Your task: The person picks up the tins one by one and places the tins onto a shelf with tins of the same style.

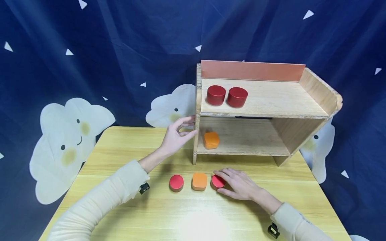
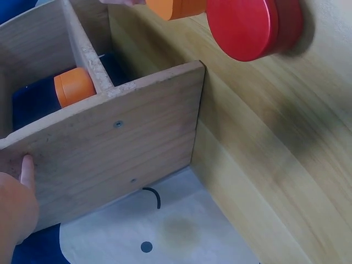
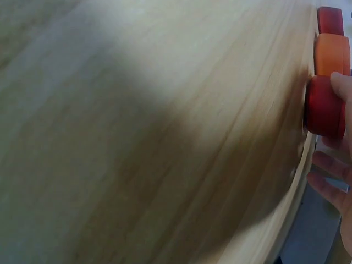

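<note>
We note the right hand curled over the red round tin at the right end of the table's front row, directly under its fingers, w/ the left hand, fingers loose, steadying the shelf upright farther back.

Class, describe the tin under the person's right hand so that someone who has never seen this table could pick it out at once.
Start at the wooden shelf on the yellow table. In front of it three small tins lie in a row. The one meant is the red round tin at the row's right end, beside the orange square tin, and unlike the other red round tin it has the right hand on it.
</note>
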Action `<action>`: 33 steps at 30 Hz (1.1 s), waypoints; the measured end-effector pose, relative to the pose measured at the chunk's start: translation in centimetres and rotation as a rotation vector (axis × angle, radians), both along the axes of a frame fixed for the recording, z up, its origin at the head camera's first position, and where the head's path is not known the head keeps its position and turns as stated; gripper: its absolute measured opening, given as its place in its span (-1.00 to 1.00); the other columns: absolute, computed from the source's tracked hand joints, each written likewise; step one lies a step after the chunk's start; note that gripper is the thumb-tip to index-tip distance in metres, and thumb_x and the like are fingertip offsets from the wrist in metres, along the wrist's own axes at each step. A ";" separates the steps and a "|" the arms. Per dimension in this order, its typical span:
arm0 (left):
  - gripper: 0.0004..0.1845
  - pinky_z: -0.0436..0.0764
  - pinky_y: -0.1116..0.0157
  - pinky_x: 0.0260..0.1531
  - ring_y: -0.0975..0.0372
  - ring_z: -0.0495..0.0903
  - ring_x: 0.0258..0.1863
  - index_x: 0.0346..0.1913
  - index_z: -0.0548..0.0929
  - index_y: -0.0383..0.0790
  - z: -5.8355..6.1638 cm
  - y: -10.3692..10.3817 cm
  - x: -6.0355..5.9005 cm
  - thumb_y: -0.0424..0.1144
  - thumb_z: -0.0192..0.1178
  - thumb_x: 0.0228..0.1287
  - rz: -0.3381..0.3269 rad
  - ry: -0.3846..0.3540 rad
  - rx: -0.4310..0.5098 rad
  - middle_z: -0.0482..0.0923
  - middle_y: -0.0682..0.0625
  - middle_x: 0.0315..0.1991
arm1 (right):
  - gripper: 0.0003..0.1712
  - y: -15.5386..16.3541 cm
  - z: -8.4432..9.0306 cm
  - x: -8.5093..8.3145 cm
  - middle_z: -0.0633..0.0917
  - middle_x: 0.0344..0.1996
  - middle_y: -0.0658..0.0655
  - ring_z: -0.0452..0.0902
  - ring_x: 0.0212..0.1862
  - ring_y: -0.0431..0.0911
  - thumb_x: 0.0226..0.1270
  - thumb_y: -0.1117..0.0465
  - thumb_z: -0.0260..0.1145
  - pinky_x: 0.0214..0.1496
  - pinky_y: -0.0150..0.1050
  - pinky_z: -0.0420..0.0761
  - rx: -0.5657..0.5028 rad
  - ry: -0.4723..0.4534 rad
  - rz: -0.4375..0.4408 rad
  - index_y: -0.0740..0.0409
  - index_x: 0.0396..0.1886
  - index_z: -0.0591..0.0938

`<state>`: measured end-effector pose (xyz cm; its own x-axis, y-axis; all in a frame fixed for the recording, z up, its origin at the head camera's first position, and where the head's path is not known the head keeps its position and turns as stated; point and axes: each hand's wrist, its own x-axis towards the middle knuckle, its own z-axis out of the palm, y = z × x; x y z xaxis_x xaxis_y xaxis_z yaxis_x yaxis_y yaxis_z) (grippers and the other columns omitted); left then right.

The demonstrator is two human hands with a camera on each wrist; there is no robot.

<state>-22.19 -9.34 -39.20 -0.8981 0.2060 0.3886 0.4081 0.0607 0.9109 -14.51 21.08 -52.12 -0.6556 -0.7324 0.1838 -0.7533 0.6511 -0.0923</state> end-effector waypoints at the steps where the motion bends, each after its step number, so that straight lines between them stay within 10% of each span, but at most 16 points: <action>1: -0.43 0.81 0.03 0.18 -0.14 0.64 0.26 0.35 0.55 -0.45 0.0 0.0 0.0 -0.54 0.40 0.27 0.000 -0.001 0.001 0.58 -0.31 0.37 | -0.23 0.0 0.0 0.0 0.71 0.22 0.03 0.69 0.18 -0.08 0.42 -0.27 0.36 0.12 -0.10 0.83 0.005 0.003 0.002 -0.02 0.48 0.52; 14: -0.43 0.82 0.29 0.14 -0.09 0.65 0.26 0.36 0.55 -0.44 -0.2 0.0 0.0 -0.52 0.40 0.29 0.000 -0.009 0.000 0.57 -0.31 0.37 | -0.29 0.4 0.2 0.6 0.75 0.14 0.05 0.72 0.16 -0.04 0.39 -0.27 0.40 0.17 -0.06 0.83 -0.004 0.025 0.022 0.00 0.39 0.61; 25: -0.41 0.77 -0.06 0.22 -0.18 0.62 0.29 0.36 0.55 -0.46 -0.2 0.1 -0.2 -0.56 0.40 0.26 -0.007 -0.016 0.025 0.57 -0.31 0.39 | -0.30 1.3 0.7 1.1 0.78 0.08 0.05 0.74 0.11 -0.04 0.31 -0.23 0.48 0.14 -0.07 0.84 -0.041 0.090 0.075 0.03 0.32 0.66; 33: -0.40 0.81 0.04 0.19 -0.18 0.64 0.27 0.36 0.54 -0.46 -0.2 0.0 -0.2 -0.54 0.42 0.25 -0.001 -0.015 0.019 0.59 -0.32 0.36 | -0.26 1.9 1.6 1.3 0.78 0.06 0.05 0.74 0.08 -0.04 0.24 -0.24 0.53 0.12 -0.06 0.84 -0.018 0.120 0.095 0.06 0.29 0.67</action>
